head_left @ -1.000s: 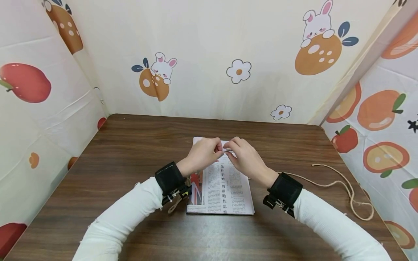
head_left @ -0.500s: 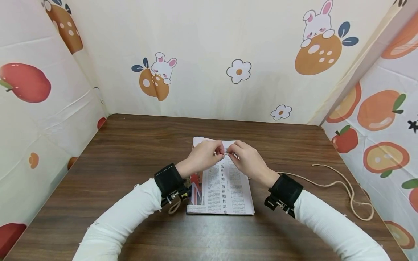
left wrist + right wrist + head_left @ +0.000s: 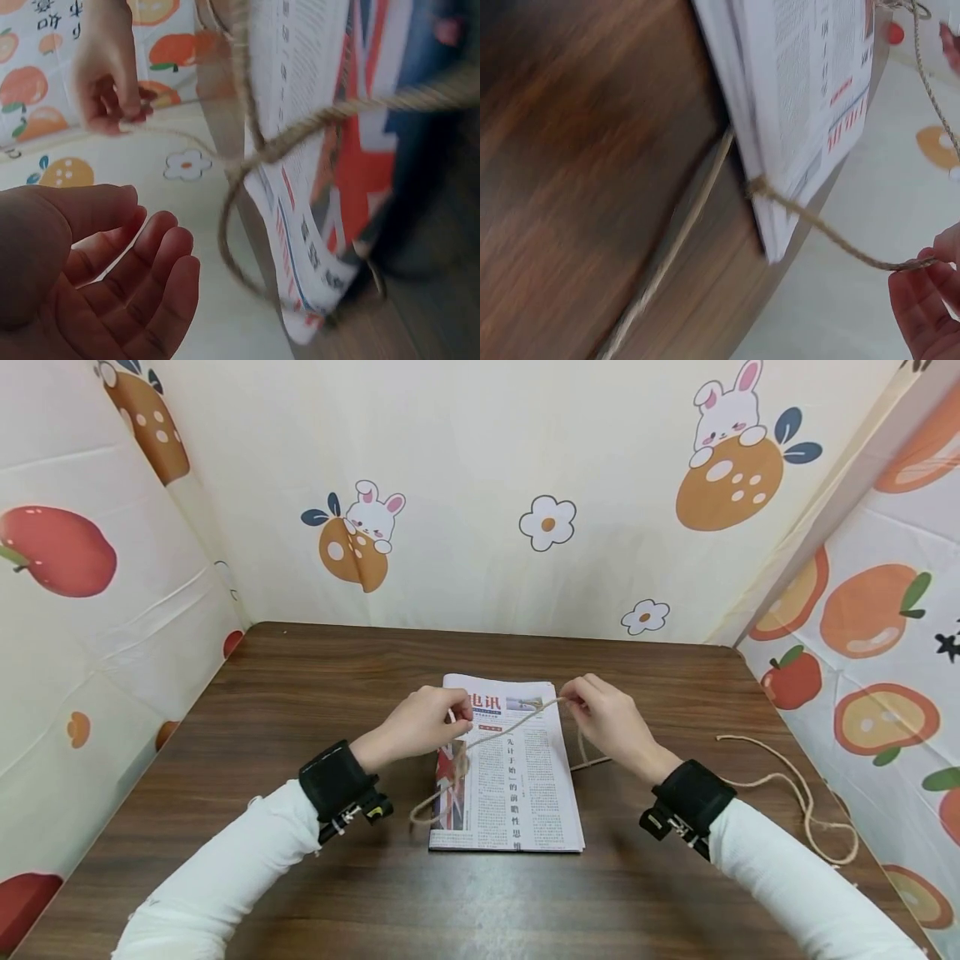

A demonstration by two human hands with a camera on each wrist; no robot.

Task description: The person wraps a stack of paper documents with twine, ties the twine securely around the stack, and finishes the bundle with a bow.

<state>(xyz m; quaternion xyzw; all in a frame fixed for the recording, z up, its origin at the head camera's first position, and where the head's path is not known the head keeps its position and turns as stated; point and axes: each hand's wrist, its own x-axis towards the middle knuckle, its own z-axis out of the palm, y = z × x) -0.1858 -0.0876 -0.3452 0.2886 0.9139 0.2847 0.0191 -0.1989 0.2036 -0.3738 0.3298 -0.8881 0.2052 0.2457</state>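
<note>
Booth-like spot: brown tbl (image 3: pixel 487 902) w/ fruit & bunny print sheets (image 3: pixel 465 468), 3 sides; rm type unclear.

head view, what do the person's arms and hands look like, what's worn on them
Both arms have long white sleeves. Each wrist wears a wide black band with a small dark device and metallic fittings attached. The left hand and right hand are gloveless.

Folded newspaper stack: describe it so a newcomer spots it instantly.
In the head view, find the brown wood-grain table, then its middle, around the space between the left hand and right hand. The folded newspaper stack lies flat there, red masthead at its far end. Unlike the thin beige twine passing over it, it's a broad printed rectangle.
</note>
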